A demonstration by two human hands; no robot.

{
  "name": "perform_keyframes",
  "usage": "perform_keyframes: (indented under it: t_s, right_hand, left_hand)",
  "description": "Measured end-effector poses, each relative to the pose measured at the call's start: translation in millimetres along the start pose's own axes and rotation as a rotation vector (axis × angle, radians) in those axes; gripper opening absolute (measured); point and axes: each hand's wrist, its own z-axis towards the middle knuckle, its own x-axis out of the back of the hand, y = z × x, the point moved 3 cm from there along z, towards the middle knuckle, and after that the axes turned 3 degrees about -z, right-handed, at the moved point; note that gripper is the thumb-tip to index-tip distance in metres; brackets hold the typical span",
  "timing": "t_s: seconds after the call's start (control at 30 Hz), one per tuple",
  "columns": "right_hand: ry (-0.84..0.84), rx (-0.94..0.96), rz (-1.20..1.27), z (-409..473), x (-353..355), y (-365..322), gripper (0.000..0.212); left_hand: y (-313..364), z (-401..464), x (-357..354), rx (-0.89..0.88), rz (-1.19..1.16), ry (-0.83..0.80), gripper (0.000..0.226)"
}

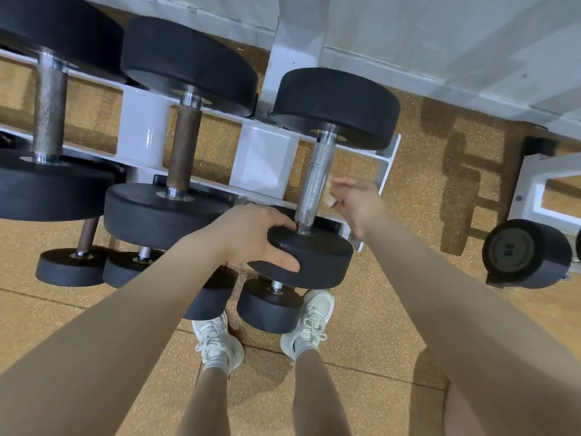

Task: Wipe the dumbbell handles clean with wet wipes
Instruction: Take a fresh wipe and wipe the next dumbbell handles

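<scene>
Steadying the near weight (309, 262) of the rightmost dumbbell, my left hand (251, 239) curls over its rim. Just beyond, my right hand (358, 199) pinches a crumpled wipe (329, 191) against the right side of the knurled handle (312, 180), which lies on the white rack (261, 158). Step in hand, I judge: wiping this handle. Next: rub along its length, then move on to the rusty handle (184, 146).

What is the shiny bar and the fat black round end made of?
The crosshatched silver handle looks like chromed steel: bright, with glints and a knurled grip. The matte black round weight head, gripped by the left hand, looks like rubber or urethane: dull, with no shine.
</scene>
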Motion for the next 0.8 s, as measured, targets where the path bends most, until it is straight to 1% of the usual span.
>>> perform_keyframes:
  t_s: [0.07, 0.1, 0.13, 0.17, 0.2, 0.27, 0.3, 0.37, 0.43, 0.47, 0.53, 0.57, 0.6, 0.63, 0.7, 0.77, 0.8]
  right_hand:
    - [-0.08, -0.008, -0.336, -6.2, 0.3, 13.8, 0.016]
    - [-0.13, -0.017, -0.465, -8.7, 0.2, 19.5, 0.015]
    - [-0.154, -0.017, -0.529, -9.2, 0.3, 21.5, 0.014]
    - [-0.138, -0.006, -0.537, -7.4, 1.5, 18.9, 0.015]
    - [-0.084, 0.006, -0.488, -3.7, 3.1, 12.6, 0.016]
    - [0.016, 0.006, -0.228, 5.3, 1.6, -5.7, 0.016]
    - [0.032, 0.009, -0.098, 10.4, -2.1, -14.9, 0.02]
    - [0.019, 0.025, 0.036, 20.0, -9.3, -23.1, 0.029]
    - [-0.049, 0.042, 0.022, 19.4, -13.0, -15.9, 0.033]
    - [-0.084, 0.038, -0.058, 14.7, -11.3, -8.0, 0.032]
    - [-0.145, 0.019, -0.33, 2.5, -5.1, 8.0, 0.031]
    - [-0.18, 0.007, -0.399, -3.4, -3.9, 15.6, 0.031]
    - [-0.192, -0.008, -0.406, -6.8, -3.5, 22.0, 0.03]
    - [-0.173, -0.021, -0.372, -7.9, -4.0, 23.9, 0.029]
    - [-0.049, -0.045, -0.245, -1.0, -5.7, 14.7, 0.028]
    - [0.066, -0.044, -0.069, 9.5, -7.9, -5.3, 0.028]
    - [0.098, -0.033, 0.056, 14.2, -8.8, -16.4, 0.026]
  left_hand:
    - [-0.2, 0.5, -0.4, 0.003, 0.0, -0.013, 0.072]
    - [-0.4, 0.4, -0.3, 0.003, 0.002, -0.014, 0.072]
    - [-0.8, 0.3, -0.1, 0.003, 0.004, -0.012, 0.072]
    - [-1.0, 0.2, -0.2, 0.0, 0.006, -0.007, 0.071]
    - [-1.3, 0.5, -0.3, -0.004, 0.006, 0.0, 0.071]
    - [-1.5, 0.0, -1.5, -0.01, -0.007, 0.008, 0.069]
    - [-1.3, -0.6, -2.2, -0.014, -0.016, 0.008, 0.069]
    - [-1.2, -1.2, -3.5, -0.02, -0.031, -0.003, 0.069]
    - [-1.1, -1.7, -3.7, -0.019, -0.029, -0.016, 0.07]
    - [-0.8, -2.0, -3.5, -0.021, -0.026, -0.02, 0.07]
    - [-0.5, -2.3, -2.7, -0.026, -0.026, -0.018, 0.07]
    - [-0.5, -2.4, -2.8, -0.027, -0.029, -0.02, 0.07]
    - [-0.6, -2.6, -3.1, -0.026, -0.032, -0.022, 0.07]
    - [-0.6, -2.7, -3.1, -0.025, -0.035, -0.021, 0.07]
    - [-1.0, -3.0, -3.2, -0.024, -0.041, -0.02, 0.07]
    - [-0.9, -3.0, -3.8, -0.025, -0.057, -0.024, 0.067]
    - [-0.6, -2.5, -3.7, -0.028, -0.063, -0.022, 0.066]
